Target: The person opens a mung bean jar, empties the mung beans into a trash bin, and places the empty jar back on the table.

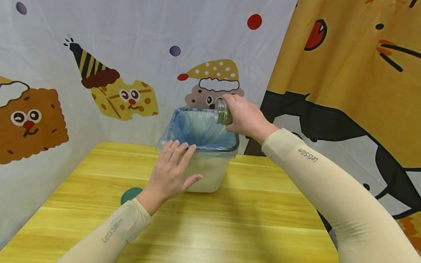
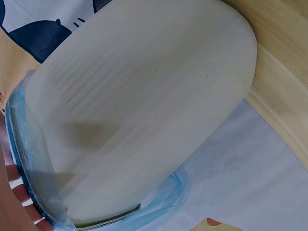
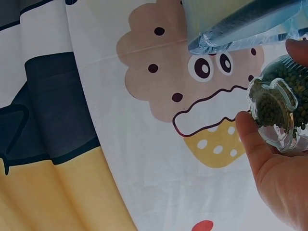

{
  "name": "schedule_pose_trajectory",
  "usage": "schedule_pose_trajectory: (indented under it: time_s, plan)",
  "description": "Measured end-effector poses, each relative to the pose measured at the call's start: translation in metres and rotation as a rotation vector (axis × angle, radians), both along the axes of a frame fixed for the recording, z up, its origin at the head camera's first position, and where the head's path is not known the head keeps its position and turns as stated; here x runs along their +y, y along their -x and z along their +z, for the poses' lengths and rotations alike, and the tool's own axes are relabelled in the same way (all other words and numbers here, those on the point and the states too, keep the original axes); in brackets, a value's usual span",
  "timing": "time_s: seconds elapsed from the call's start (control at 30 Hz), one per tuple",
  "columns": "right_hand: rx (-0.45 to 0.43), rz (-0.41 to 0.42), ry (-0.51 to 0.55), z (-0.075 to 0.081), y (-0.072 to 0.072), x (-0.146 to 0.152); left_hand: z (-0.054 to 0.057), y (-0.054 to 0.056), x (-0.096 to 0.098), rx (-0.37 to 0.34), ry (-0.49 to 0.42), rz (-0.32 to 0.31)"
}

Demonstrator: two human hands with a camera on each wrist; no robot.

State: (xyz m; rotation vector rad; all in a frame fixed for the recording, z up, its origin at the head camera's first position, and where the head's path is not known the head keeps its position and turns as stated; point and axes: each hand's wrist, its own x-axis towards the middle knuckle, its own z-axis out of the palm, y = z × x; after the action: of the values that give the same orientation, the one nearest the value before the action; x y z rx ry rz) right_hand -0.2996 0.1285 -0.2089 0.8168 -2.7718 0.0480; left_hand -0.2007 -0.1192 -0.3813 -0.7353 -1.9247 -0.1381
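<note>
My right hand [image 1: 246, 116] grips a clear jar [image 1: 223, 111], tipped on its side with its mouth pointing left over the bin. In the right wrist view, small green beans [image 3: 294, 89] show inside the jar, and the thumb and a finger curl round the glass. Below it stands a cream plastic bin [image 1: 210, 171] lined with a translucent blue bag [image 1: 200, 128], whose edge is folded over the rim. My left hand [image 1: 172, 171] lies with straight, spread fingers against the bin's near rim. The left wrist view is mostly filled by the bin's side wall.
A dark green round lid [image 1: 130, 195] lies on the yellow wooden table [image 1: 210, 230], left of the left forearm. Cartoon-printed cloth [image 1: 131, 44] hangs behind and along the left, and an orange printed curtain [image 1: 355, 95] hangs at the right.
</note>
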Motion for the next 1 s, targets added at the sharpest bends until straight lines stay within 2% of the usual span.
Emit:
schedule_pose_trajectory:
  time_s: [0.7, 1.0]
  plan:
    - [0.009, -0.006, -0.046, 0.0018, 0.0013, -0.0003, 0.0013, 0.0005, -0.0004, -0.01, 0.018, 0.025]
    - [0.025, 0.006, -0.047, 0.0017, 0.0016, 0.002, 0.0013, 0.0018, 0.0, 0.004, 0.005, 0.004]
